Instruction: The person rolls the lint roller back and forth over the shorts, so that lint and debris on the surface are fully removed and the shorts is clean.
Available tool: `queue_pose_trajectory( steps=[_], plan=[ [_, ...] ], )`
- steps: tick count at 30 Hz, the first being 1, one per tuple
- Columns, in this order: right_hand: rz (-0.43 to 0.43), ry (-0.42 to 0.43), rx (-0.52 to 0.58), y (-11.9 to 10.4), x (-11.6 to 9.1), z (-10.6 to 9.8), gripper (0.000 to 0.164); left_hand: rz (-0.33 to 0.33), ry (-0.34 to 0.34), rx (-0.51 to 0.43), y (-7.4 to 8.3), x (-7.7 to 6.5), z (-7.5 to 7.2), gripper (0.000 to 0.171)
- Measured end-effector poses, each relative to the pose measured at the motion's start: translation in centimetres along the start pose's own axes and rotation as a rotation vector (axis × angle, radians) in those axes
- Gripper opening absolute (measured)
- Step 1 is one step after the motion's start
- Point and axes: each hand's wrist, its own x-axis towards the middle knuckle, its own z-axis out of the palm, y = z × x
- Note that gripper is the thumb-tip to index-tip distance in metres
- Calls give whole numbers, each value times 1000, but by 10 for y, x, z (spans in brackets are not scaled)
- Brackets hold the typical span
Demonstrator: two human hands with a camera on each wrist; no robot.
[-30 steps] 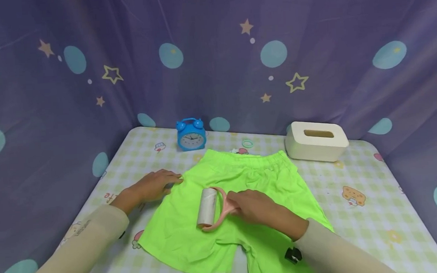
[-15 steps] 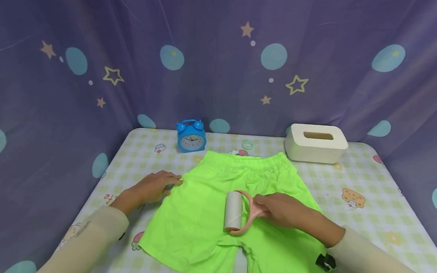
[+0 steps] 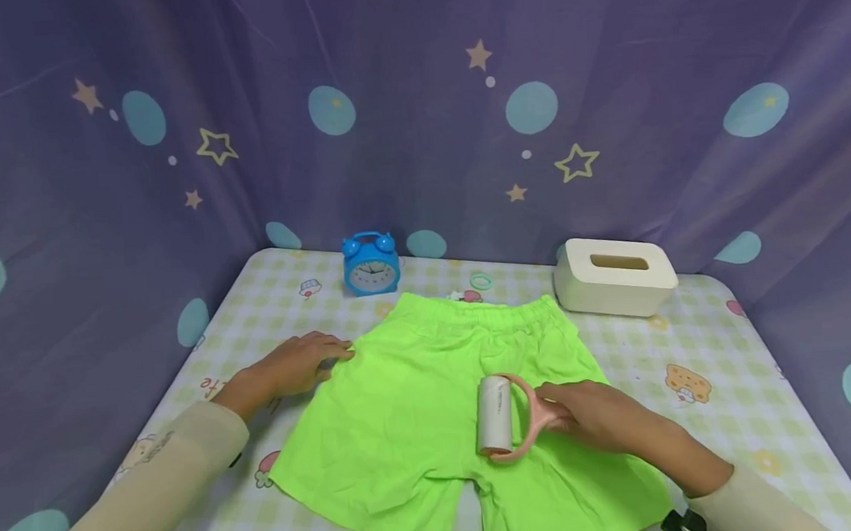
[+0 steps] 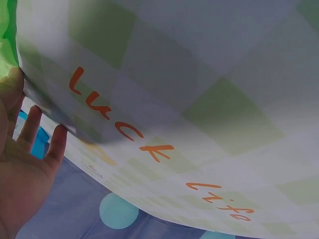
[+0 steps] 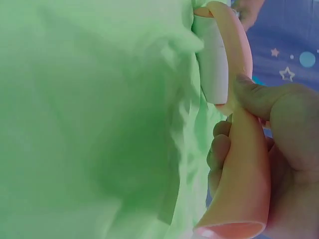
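Neon green shorts [image 3: 404, 411] lie spread on the table, waistband toward the back. My right hand [image 3: 595, 413] grips the pink handle of a lint roller [image 3: 494, 414], whose white cylinder rests on the shorts near the middle. In the right wrist view the fingers wrap round the handle [image 5: 244, 169] with the thumb along its neck. My left hand [image 3: 304, 362] rests at the left edge of the shorts, its fingertips touching the cloth. In the left wrist view that hand [image 4: 25, 164] shows fairly straight, spread fingers, with a bit of green cloth at the thumb.
A blue alarm clock [image 3: 371, 267] stands at the back left of the table. At the back right is a cream tissue box [image 3: 614, 278]. A small mint-green ring [image 3: 481, 281] lies behind the waistband. A checked cloth [image 3: 718, 338] covers the table; a purple curtain hangs behind.
The right hand has moved the lint roller rightward across the shorts, from the left leg to about the middle. The left hand has stayed in place.
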Motion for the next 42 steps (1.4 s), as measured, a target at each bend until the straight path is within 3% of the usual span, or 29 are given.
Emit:
queue_pose_trajectory(
  steps=[15, 20, 31, 36, 42],
  plan=[
    [55, -1, -27, 36, -52, -17, 35, 8, 12, 2, -3, -1, 3, 49],
    [76, -27, 10, 48, -68, -22, 32, 7, 9, 3, -2, -1, 3, 49],
    [46, -11, 59, 75, -100, -27, 33, 10, 8, 12, -1, -1, 2, 49],
    [45, 16, 21, 84, -113, -29, 32, 6, 8, 12, -2, -1, 3, 49],
    [68, -12, 6, 93, -125, -33, 35, 24, 15, 17, -5, 1, 5, 49]
  ],
)
